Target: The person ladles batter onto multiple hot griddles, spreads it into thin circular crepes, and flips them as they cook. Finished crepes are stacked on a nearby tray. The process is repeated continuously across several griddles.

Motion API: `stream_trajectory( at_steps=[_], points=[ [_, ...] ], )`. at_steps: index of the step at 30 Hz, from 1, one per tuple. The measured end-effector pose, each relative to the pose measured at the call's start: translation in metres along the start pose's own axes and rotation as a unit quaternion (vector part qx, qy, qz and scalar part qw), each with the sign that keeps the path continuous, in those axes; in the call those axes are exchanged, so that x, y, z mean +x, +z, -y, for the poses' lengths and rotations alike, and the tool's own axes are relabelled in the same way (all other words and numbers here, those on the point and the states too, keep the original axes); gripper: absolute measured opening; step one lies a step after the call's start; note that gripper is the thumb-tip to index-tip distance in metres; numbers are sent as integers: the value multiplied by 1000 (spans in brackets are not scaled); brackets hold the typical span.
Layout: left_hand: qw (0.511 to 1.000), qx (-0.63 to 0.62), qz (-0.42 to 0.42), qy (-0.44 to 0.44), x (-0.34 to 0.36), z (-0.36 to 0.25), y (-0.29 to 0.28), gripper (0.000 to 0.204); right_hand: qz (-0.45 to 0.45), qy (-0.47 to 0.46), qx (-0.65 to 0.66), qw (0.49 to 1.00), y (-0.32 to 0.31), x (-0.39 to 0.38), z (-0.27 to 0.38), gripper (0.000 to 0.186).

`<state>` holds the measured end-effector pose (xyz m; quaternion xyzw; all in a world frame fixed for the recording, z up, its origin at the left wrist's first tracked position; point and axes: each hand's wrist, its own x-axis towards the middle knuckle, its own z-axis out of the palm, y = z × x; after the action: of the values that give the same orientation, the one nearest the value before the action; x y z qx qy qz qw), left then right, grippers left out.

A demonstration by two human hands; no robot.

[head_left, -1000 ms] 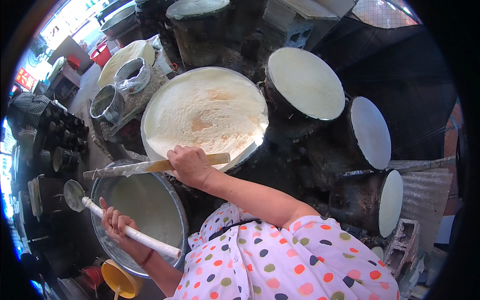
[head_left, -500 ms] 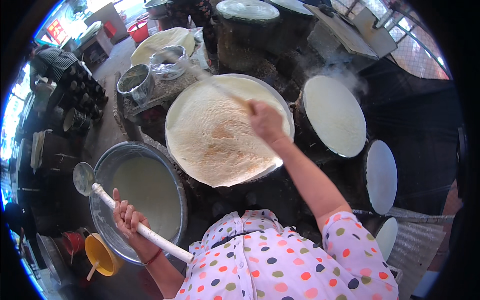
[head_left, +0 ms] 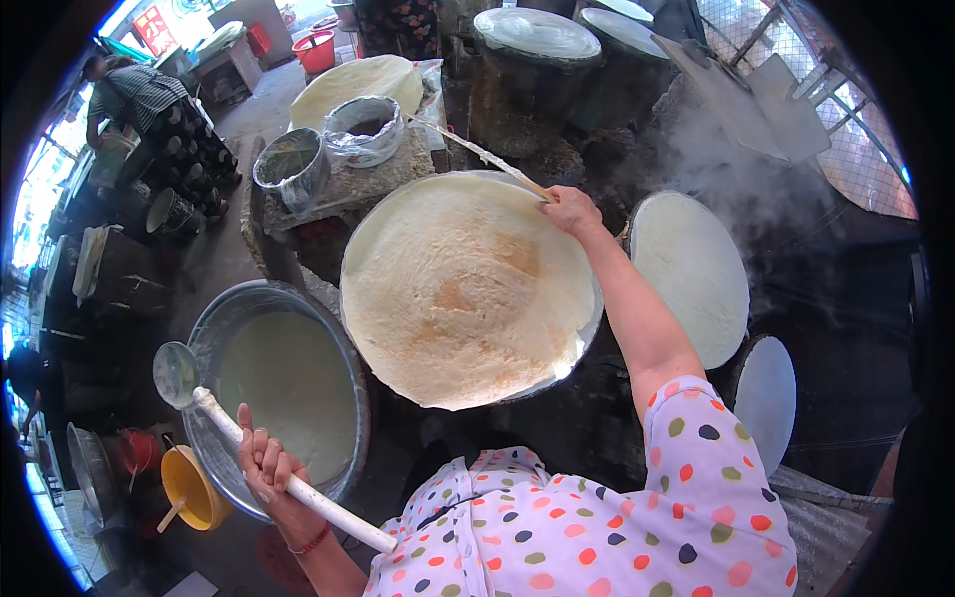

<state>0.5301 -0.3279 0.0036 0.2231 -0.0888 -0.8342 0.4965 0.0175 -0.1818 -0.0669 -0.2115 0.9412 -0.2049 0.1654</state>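
Observation:
My left hand [head_left: 274,470] is wrapped round the white handle of a ladle [head_left: 176,375], whose round metal bowl hangs by the left rim of a large metal basin [head_left: 364,408]. Pale liquid batter [head_left: 293,388] fills part of that basin. With my right hand [head_left: 574,211] I grip the end of a thin wooden stick [head_left: 477,151], crusted with dough, which points far left past the rim of a round griddle. A wide, thin pancake [head_left: 463,298] covers the griddle, pale with browned patches; its near right edge is slightly lifted.
Steam rises by a second round griddle [head_left: 691,269] at right, with another pale disc [head_left: 766,398] nearer. Beyond the pancake, a stone ledge bears two plastic-lined pots [head_left: 363,129] and a pale round sheet [head_left: 358,88]. A yellow bucket [head_left: 194,488] stands lower left. One person [head_left: 154,109] bends at far left.
The right hand has moved right and farther away, taking the stick from over the pancake to its far rim. My left hand keeps its hold on the ladle. The whole view has shifted slightly.

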Motion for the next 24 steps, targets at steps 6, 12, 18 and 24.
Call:
stream_trajectory(
  at_steps=[6,12,18,24],
  points=[
    [1000,-5,21,-12,-4,12,13,38,60,15,41,997,-7,7,-9,42],
    [999,-6,37,-32,-7,27,33,39,-44,-16,20,999,-23,-22,16,33],
    [996,75,-49,-2,-22,24,45,39,-50,-190,189,962,-29,-55,64,42],
    [982,103,-154,33,-8,-23,-35,29,337,-236,223,884,36,-221,138,26]
  ],
)
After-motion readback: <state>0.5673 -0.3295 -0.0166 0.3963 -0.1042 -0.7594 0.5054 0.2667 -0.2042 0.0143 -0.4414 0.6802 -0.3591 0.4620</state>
